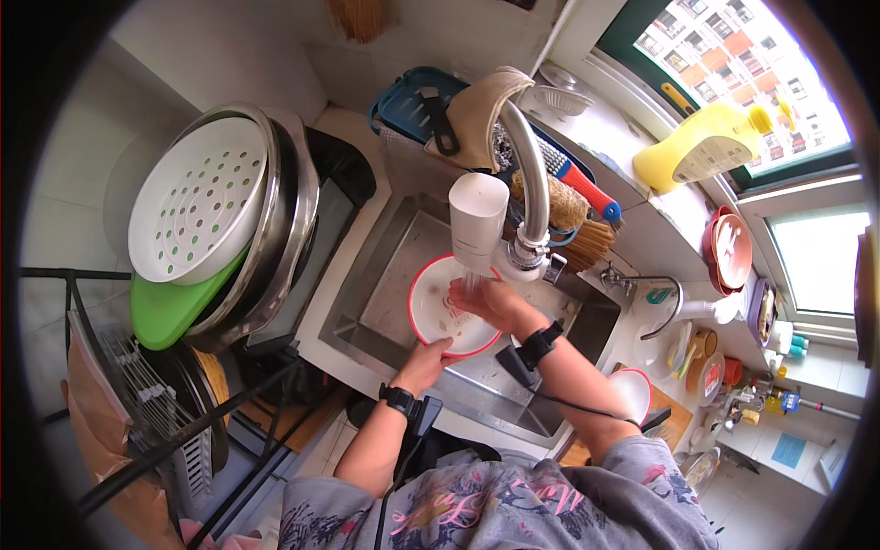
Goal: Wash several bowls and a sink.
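My left hand grips the near rim of a white plate with a red rim, thumb on top. The plate is held over a stainless steel sink. My right hand is above the plate's right part, fingers extended, under water that runs from a white filter unit on the curved metal faucet. Whether its fingers touch the plate cannot be told. Part of another pale dish shows in the sink behind my right wrist.
Behind the faucet, a blue basket holds brushes and a tan cloth. A yellow bottle stands on the window ledge. Stacked metal basins and a white colander rise at left. Another red-rimmed dish lies right of the sink.
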A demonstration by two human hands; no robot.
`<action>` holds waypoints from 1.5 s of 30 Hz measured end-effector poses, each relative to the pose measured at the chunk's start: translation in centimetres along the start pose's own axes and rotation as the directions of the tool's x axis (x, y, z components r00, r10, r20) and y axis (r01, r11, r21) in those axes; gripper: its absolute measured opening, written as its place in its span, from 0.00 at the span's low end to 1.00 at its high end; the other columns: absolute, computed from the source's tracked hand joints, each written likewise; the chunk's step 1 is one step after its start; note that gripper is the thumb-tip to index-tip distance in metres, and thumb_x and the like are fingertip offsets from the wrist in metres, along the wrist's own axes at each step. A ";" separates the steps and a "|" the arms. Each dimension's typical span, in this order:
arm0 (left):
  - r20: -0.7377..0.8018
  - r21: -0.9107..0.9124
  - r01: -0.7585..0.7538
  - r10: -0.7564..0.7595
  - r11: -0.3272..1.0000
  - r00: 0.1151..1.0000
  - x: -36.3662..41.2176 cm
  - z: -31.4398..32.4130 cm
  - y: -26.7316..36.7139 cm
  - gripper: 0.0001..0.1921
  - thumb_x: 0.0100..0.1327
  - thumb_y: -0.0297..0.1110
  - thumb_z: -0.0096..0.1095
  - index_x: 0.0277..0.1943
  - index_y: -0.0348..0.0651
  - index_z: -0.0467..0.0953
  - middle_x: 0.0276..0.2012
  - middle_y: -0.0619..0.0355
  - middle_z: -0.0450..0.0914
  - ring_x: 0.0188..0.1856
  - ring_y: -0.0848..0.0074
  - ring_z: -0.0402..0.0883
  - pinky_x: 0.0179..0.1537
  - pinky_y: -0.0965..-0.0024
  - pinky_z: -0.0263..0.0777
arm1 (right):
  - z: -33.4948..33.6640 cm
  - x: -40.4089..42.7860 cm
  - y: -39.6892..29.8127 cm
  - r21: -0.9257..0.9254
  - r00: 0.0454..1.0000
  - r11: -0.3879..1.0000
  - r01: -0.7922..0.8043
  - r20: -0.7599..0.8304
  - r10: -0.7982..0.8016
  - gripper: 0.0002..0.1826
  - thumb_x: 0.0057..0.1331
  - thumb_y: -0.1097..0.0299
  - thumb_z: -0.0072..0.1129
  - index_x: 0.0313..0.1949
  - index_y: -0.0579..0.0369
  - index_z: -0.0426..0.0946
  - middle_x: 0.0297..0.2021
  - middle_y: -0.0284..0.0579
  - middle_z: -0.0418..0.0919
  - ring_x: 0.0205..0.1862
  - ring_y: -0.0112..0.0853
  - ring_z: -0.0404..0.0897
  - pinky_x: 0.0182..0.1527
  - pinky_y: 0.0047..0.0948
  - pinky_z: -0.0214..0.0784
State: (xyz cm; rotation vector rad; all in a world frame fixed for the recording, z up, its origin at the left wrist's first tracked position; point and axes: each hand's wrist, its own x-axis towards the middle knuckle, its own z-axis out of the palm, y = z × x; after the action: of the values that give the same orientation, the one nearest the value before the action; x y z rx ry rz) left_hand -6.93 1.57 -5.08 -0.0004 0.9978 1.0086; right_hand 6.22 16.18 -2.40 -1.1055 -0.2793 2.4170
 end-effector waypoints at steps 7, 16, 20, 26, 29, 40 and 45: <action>0.111 -0.056 0.026 -0.020 0.998 0.994 1.4 1.6 -1.2 0.25 0.65 0.19 0.48 0.66 0.38 0.60 0.61 0.49 0.70 0.58 0.62 0.76 0.54 0.59 0.79 | -2.5 -0.3 -7.5 -0.902 0.873 0.044 0.430 0.403 -0.276 0.16 0.68 0.69 0.56 0.55 0.51 0.72 0.45 0.43 0.79 0.50 0.31 0.78 0.54 0.31 0.73; 0.014 0.044 -0.004 0.004 0.999 1.000 1.5 -1.0 1.6 0.24 0.67 0.21 0.51 0.65 0.39 0.62 0.58 0.50 0.73 0.56 0.66 0.77 0.52 0.63 0.79 | -3.6 1.7 -9.6 -0.773 0.884 0.430 0.467 0.415 -0.213 0.14 0.67 0.66 0.58 0.51 0.55 0.74 0.42 0.44 0.79 0.47 0.31 0.78 0.48 0.30 0.74; 0.002 0.023 0.031 -0.031 0.999 1.000 1.4 -1.0 -0.4 0.24 0.66 0.20 0.52 0.65 0.38 0.62 0.59 0.48 0.72 0.57 0.65 0.77 0.52 0.61 0.80 | -3.0 2.6 -9.0 -0.791 0.877 0.379 0.480 0.424 -0.226 0.15 0.68 0.65 0.58 0.52 0.56 0.74 0.42 0.45 0.79 0.46 0.31 0.79 0.47 0.31 0.74; 0.078 0.029 0.003 -0.005 1.000 0.997 2.6 0.4 -0.1 0.25 0.66 0.21 0.52 0.66 0.39 0.61 0.59 0.50 0.72 0.58 0.65 0.76 0.52 0.59 0.79 | -2.4 3.3 -9.1 -0.840 0.846 0.204 0.503 0.430 -0.315 0.16 0.68 0.65 0.57 0.53 0.58 0.73 0.43 0.46 0.79 0.45 0.32 0.79 0.45 0.31 0.75; 0.042 0.091 0.004 -0.008 0.996 0.999 2.5 -1.3 0.6 0.25 0.66 0.21 0.52 0.66 0.39 0.61 0.60 0.51 0.72 0.58 0.65 0.76 0.53 0.59 0.79 | -3.7 2.2 -7.1 -0.883 0.814 0.050 0.466 0.405 -0.417 0.17 0.68 0.64 0.57 0.53 0.59 0.73 0.43 0.46 0.78 0.44 0.32 0.80 0.44 0.31 0.75; -0.003 0.322 0.129 -0.135 0.938 0.991 0.7 -1.5 -0.1 0.21 0.68 0.28 0.56 0.62 0.35 0.68 0.55 0.51 0.77 0.53 0.70 0.79 0.50 0.67 0.75 | -7.9 -8.1 6.7 -0.585 0.903 0.811 0.011 -0.342 -0.259 0.24 0.71 0.66 0.49 0.63 0.62 0.61 0.50 0.48 0.76 0.46 0.34 0.79 0.48 0.32 0.76; -0.077 0.353 -0.090 0.125 0.931 0.989 3.7 -3.0 -2.0 0.22 0.67 0.26 0.54 0.64 0.41 0.64 0.56 0.53 0.74 0.55 0.69 0.77 0.52 0.65 0.76 | -4.2 -9.7 7.4 -0.805 0.798 0.576 0.143 -0.251 -0.549 0.29 0.66 0.77 0.42 0.67 0.59 0.54 0.55 0.58 0.71 0.60 0.43 0.72 0.59 0.40 0.67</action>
State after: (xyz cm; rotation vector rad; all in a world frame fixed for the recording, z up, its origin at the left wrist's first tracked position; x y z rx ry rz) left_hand -7.09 1.78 -10.24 0.3043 1.2685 0.9258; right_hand 12.53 4.95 -1.45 -1.7407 -1.3038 1.5438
